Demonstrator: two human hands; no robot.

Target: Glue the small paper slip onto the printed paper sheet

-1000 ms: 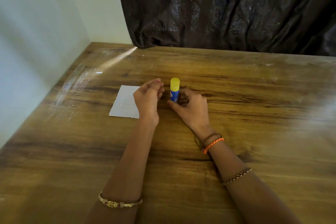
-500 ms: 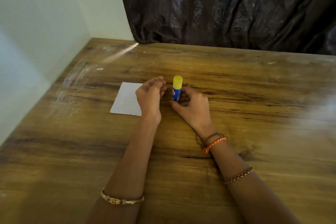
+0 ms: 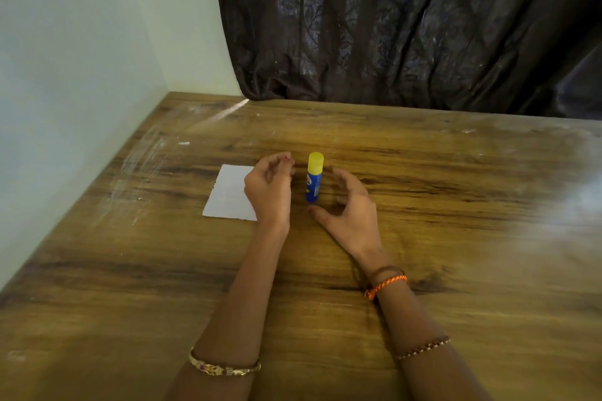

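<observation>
A glue stick [image 3: 314, 177] with a blue body and a yellow cap stands upright on the wooden table [image 3: 456, 205]. My right hand [image 3: 350, 210] hovers just right of it, fingers spread and curved, not touching it. My left hand [image 3: 269, 192] is just left of the stick, fingers loosely curled, with nothing visible in them. It covers the right edge of a white paper sheet [image 3: 228, 195] lying flat on the table. I cannot see a small paper slip anywhere.
A dark curtain [image 3: 407, 26] hangs behind the table's far edge. A pale wall [image 3: 65, 75] runs along the table's left side. Bracelets sit on both wrists.
My right hand has let go of the glue stick and drawn back a little to the right. The stick now stands alone. My left hand has barely moved.
</observation>
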